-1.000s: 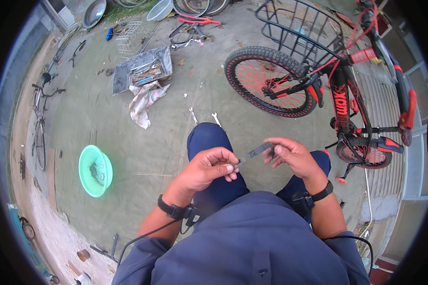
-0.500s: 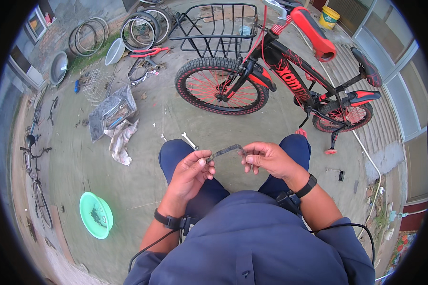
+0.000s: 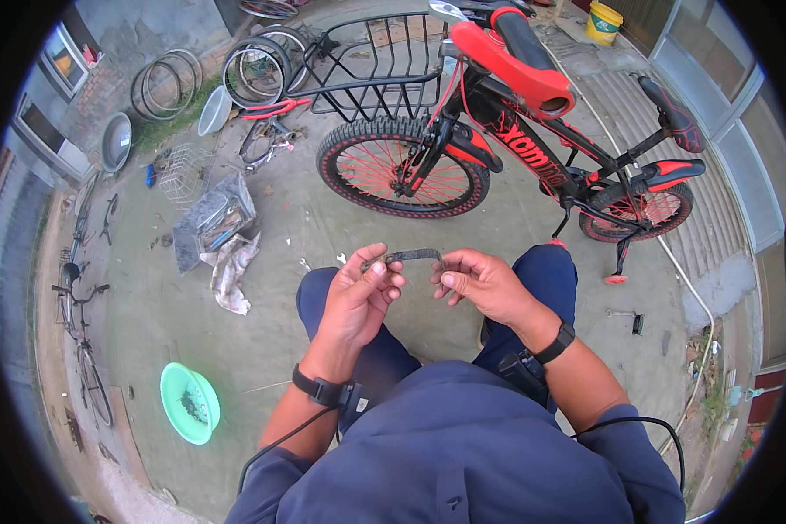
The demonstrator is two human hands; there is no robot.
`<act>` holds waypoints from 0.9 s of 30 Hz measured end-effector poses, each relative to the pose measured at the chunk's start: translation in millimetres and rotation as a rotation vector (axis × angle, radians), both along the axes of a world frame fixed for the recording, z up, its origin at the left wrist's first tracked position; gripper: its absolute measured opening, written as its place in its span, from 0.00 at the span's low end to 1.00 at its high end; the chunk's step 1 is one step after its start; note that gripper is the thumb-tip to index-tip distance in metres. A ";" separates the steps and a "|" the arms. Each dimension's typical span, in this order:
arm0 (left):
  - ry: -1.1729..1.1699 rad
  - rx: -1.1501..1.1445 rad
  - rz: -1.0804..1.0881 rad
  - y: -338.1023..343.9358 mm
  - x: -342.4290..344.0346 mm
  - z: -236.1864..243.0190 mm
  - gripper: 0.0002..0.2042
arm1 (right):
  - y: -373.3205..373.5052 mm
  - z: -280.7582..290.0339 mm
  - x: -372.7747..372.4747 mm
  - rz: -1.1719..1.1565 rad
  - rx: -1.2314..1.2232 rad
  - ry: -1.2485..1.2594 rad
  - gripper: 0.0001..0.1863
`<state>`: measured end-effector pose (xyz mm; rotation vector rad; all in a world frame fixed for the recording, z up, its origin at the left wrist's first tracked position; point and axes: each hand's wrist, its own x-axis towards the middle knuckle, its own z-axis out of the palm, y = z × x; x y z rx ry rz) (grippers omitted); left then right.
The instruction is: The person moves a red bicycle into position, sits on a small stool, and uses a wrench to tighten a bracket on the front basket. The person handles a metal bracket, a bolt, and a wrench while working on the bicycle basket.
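Note:
A dark, grimy bent strip (image 3: 417, 255), its exact kind unclear, is held level in front of my knees. My left hand (image 3: 358, 297) pinches one end between thumb and fingers. At the strip's other end, my right hand (image 3: 485, 284) has thumb and fingertips closed on the turned-down tip, which is partly hidden. Just beyond my left knee, the heads of two wrenches (image 3: 304, 263) show on the ground. Farther off stands a black and red bicycle (image 3: 533, 144) with a large black wire basket (image 3: 375, 61) by its front wheel.
A light green basin (image 3: 203, 402) with dark bits inside lies to the left. A grey tray of tools (image 3: 214, 223) and a rag (image 3: 233, 275) are at front left. Loose wheels (image 3: 258, 70) lean at the back. A small black part (image 3: 637, 325) lies at right.
Both hands have shifted slightly left and up with the strip, which has turned so it lies flatter. The head view has tilted a little, and the bicycle's handlebar has swung left.

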<state>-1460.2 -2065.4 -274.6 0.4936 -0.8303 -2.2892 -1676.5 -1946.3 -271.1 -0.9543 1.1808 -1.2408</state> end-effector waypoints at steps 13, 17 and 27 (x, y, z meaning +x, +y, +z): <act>-0.042 -0.031 0.007 -14.4 -54.7 13.1 0.14 | -12.9 -7.6 -35.5 -0.116 -0.097 -0.072 0.16; 0.010 -0.008 -0.045 -18.1 -65.3 12.6 0.14 | -15.0 -9.0 -43.0 -0.152 -0.095 -0.050 0.16; -0.004 -0.067 -0.104 -15.4 -82.5 19.5 0.12 | -10.2 -15.3 -59.0 -0.271 -0.241 0.145 0.18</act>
